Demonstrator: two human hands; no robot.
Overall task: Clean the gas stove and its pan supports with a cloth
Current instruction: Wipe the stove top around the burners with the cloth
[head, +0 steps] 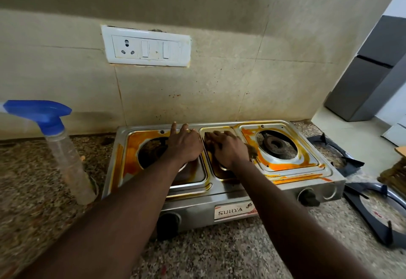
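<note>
Across the lower half of the frame a speckled stone table (197, 256) is seen, and at its centre a two-burner steel gas stove (197, 211) is set against the tiled wall (219, 81). The stove top is streaked with orange residue (283, 165), heaviest round the right burner (274, 143) and along the left tray. Both pan supports are off the stove. The far pan support (349, 164) is laid just beside the stove at the right of the frame, and the near pan support (362, 217) at lower right. A spray bottle (66, 153) with a blue head is stood at the left, near the stove but apart from it.

The left hand (185, 144) is rested on the left tray, its fingers (173, 128) straight and spread, with nothing held. The right hand (228, 149) is laid flat on the middle panel with fingers extended over a brown cloth (252, 150). Only an edge of the cloth is shown beside the hand, and it is pressed rather than clutched.

The step in hand is judged to be the wiping of the stove top, with the centre being worked. Much residue is left, so the cloth would next need to be drawn under firm pressure toward the right burner tray, the stove being steadied by the left hand. The pan supports are judged to be work not yet reached.
</note>
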